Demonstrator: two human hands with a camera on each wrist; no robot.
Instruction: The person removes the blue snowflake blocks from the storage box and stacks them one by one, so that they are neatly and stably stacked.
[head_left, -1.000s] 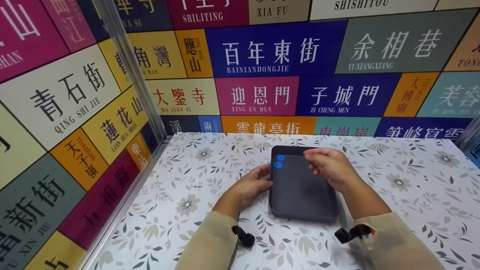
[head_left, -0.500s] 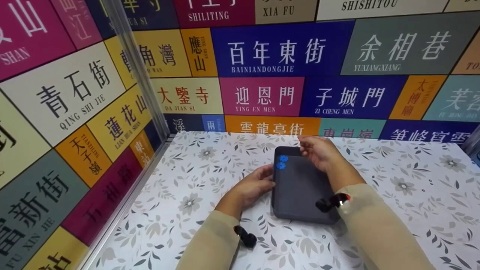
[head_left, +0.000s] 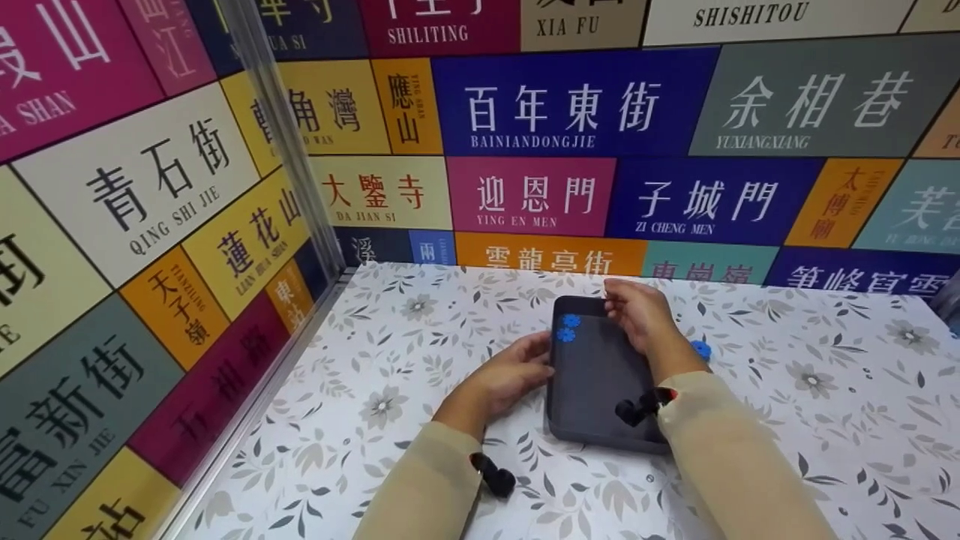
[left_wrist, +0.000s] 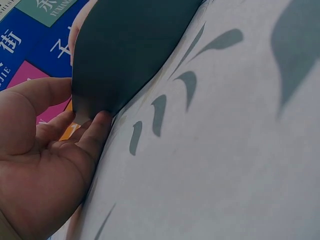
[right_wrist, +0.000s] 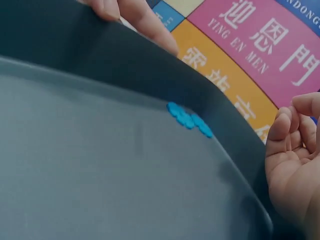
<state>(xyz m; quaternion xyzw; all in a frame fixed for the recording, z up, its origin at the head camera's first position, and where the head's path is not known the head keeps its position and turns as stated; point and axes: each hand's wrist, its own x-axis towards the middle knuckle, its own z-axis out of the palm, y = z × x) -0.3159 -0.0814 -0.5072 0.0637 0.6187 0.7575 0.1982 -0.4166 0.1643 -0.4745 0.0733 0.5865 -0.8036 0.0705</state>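
Note:
A dark grey tray lies on the patterned table, with two blue flower-shaped pieces in its far left corner. My left hand rests against the tray's left side; in the left wrist view its thumb and fingertips touch the outer wall. My right hand hovers by the far rim, its fingers curled and the tips drawn together. No piece shows at those tips, and the space between them is hidden. On the table right of the tray, another blue flower piece shows past the right wrist.
A white tablecloth with grey leaves and flowers covers the table. Walls of coloured name signs stand behind and to the left. A clear strip runs down the corner. Black wrist devices sit at both sleeves.
My right hand has moved from over the tray to its far rim, and then slightly nearer. A blue flower piece has come into sight beside the right wrist. The left hand stays at the tray.

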